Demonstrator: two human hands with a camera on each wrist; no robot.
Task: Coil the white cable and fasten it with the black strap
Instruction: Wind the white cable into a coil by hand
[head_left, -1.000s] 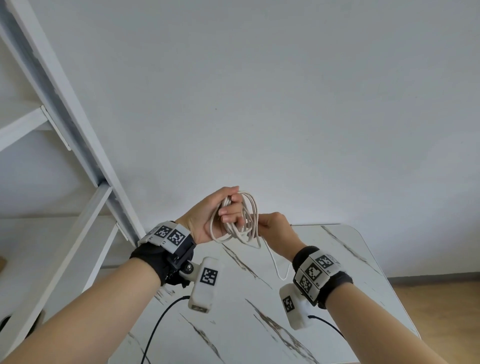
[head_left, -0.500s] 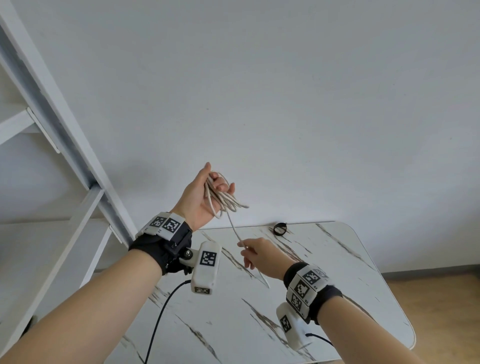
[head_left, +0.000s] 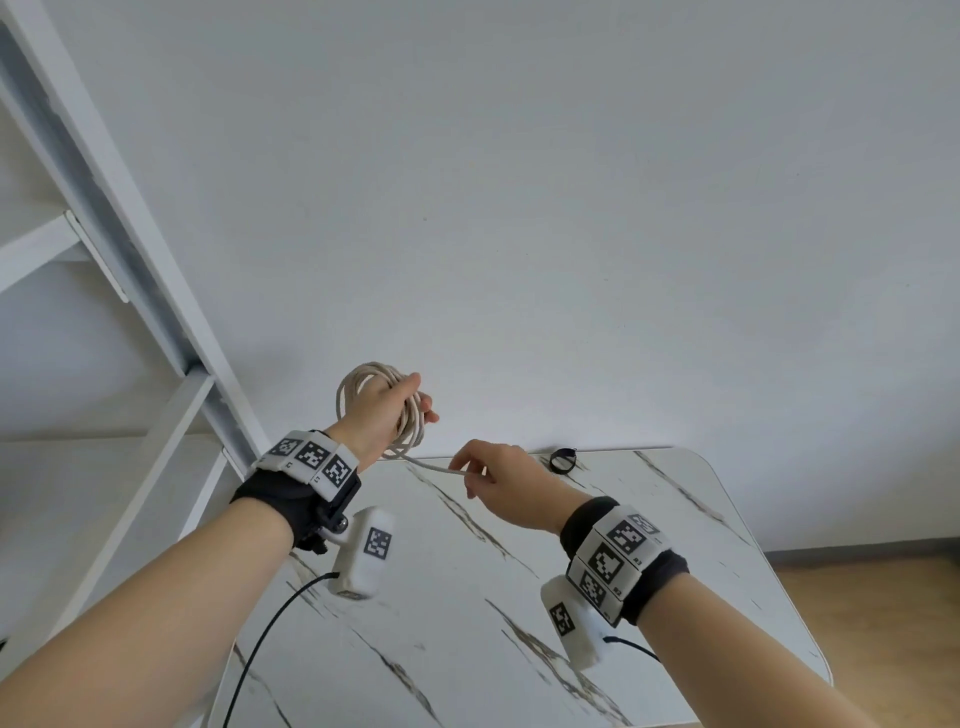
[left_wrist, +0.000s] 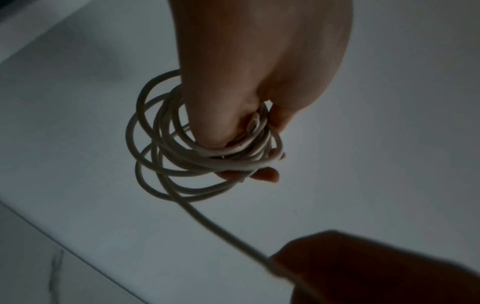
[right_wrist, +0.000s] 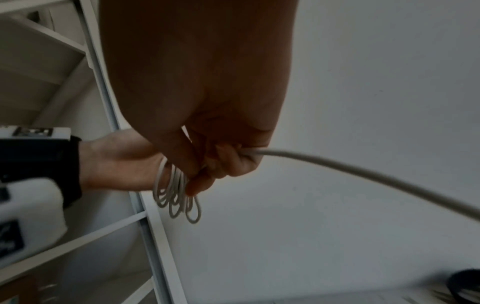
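Centre frame: left hand (head_left: 382, 415) grip curls round the white cable (head_left: 358, 384) coils. Right hand (head_left: 511, 486) pinches the loose strand below. Black strap (head_left: 563, 460) lies behind on the marbled surface (head_left: 675, 519); white shelf frame (head_left: 130, 249) at left.

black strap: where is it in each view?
Head: black strap lies on the table at its far edge, beyond the right hand.
Left wrist: not in view.
Right wrist: bottom right corner, blurred.
Shared landmark: white cable.
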